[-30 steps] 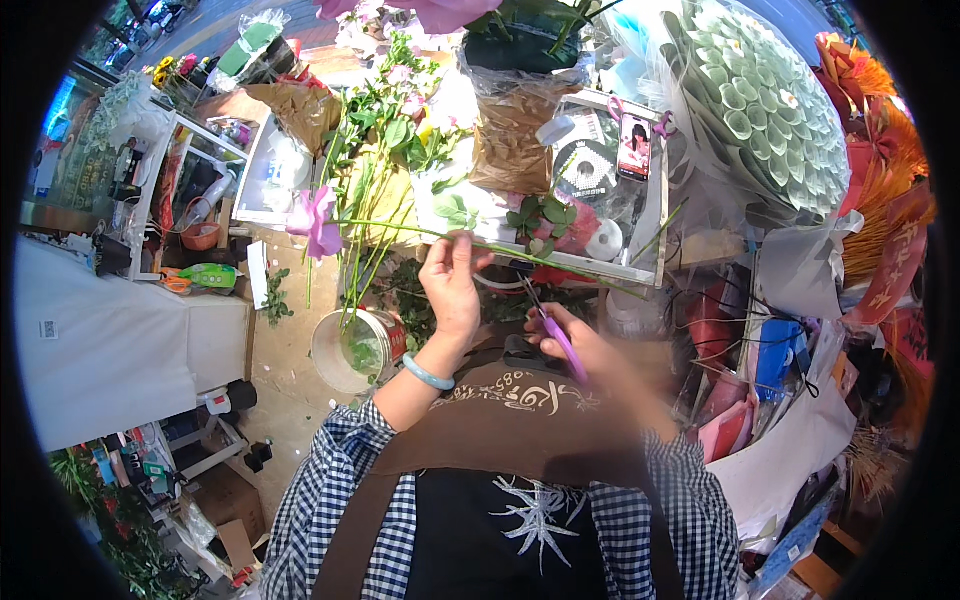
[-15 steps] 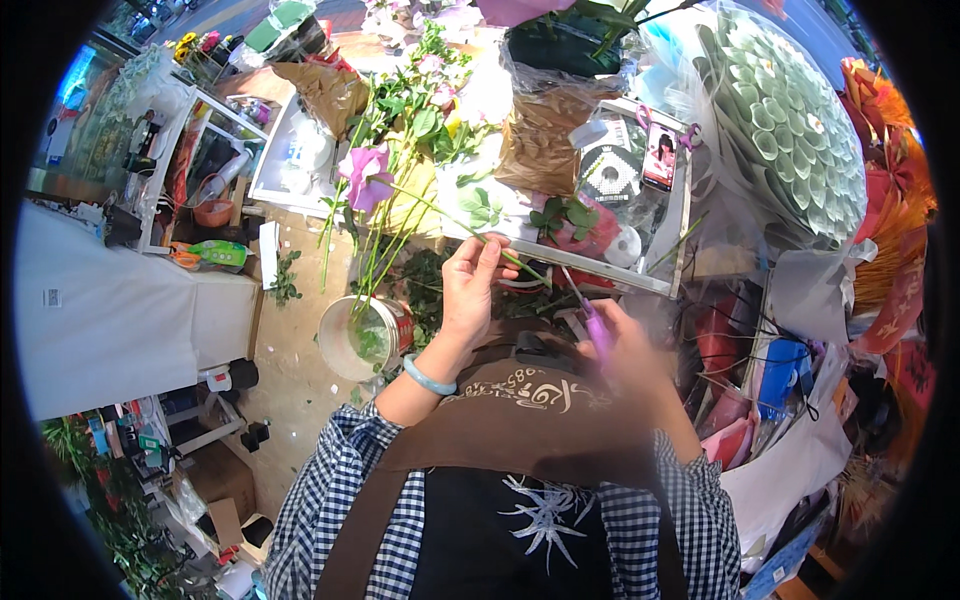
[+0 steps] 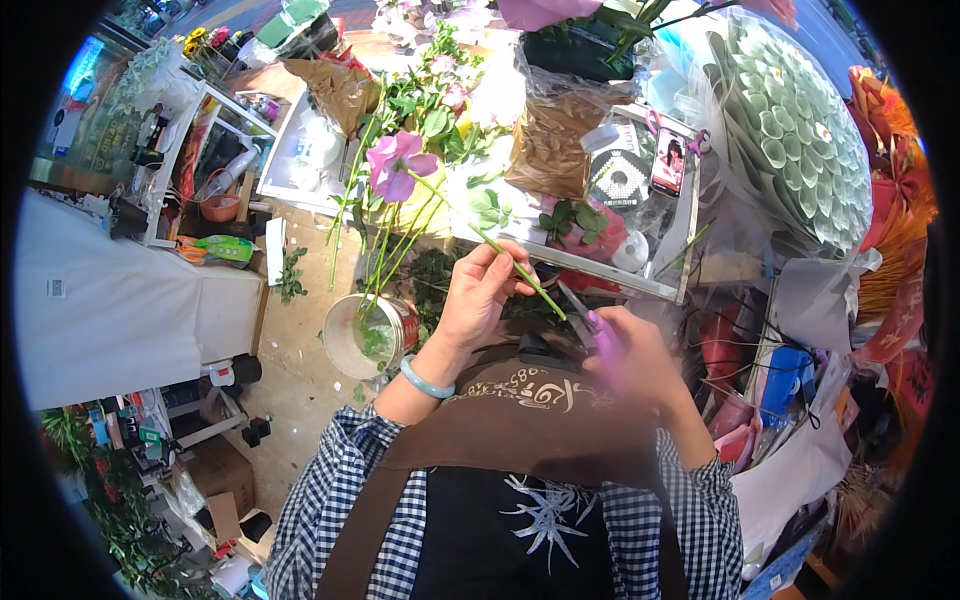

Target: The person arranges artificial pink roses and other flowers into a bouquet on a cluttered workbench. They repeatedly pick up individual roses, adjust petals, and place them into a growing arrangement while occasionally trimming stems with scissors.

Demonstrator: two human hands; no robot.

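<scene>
Between the fingers of my left hand (image 3: 482,288) is the green stem of a pink-purple flower (image 3: 397,168). The bloom points up and to the left, and the stem's lower end slants down to the right. My right hand (image 3: 635,352) grips purple-handled scissors (image 3: 608,340), somewhat blurred by motion. The scissor blades are at the cut end of the stem; whether they touch it I cannot tell. Behind my left hand, leafy stems with pale pink flowers (image 3: 440,110) lie on the table, several stalks hanging over its front edge.
A white bucket (image 3: 340,340) with green leaves inside stands on the floor at left. A phone (image 3: 668,165) rests by the white-framed table edge (image 3: 620,277). Brown wrapping paper (image 3: 550,145) sits at the back, and a large pale green wrapped bouquet (image 3: 790,130) at the right.
My left hand has shifted slightly, and the flower has moved right with its stem end lower. The scissors have come up to the stem's end.
</scene>
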